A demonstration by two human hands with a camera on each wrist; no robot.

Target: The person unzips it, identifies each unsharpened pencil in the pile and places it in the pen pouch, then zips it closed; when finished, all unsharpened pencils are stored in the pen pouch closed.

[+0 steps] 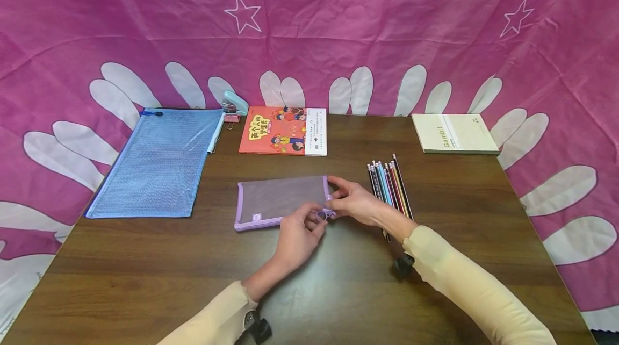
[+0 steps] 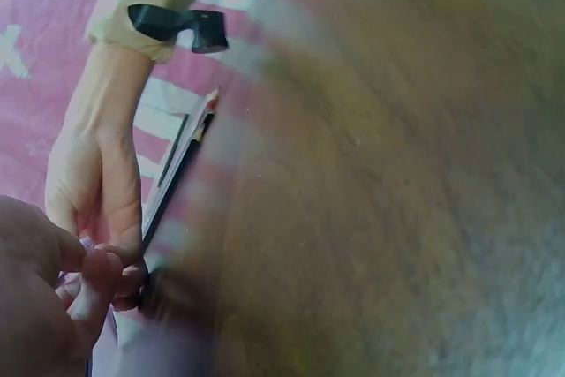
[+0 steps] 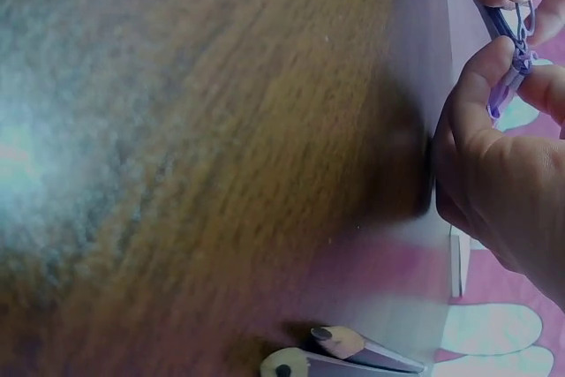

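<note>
Purple mesh pouch [image 1: 282, 200] flat on wooden table [image 1: 338, 280], left of pencils [image 1: 390, 184]. Left hand [image 1: 297, 237] pinching zipper ring [image 1: 323, 216] at near-right corner. Right hand [image 1: 355, 202] gripping pouch's right edge.

The dark brown wooden table [image 1: 338, 291] shows a grained, slightly glossy top that catches a pale sheen, and behind it hangs a creased pink cloth backdrop [image 1: 338, 22], matt. The small purple mesh pouch [image 1: 282, 197] and the large blue mesh zip bag [image 1: 159, 162] look like woven plastic netting, while the red paperback book [image 1: 282, 131] has a smooth, glossy cover.
</note>
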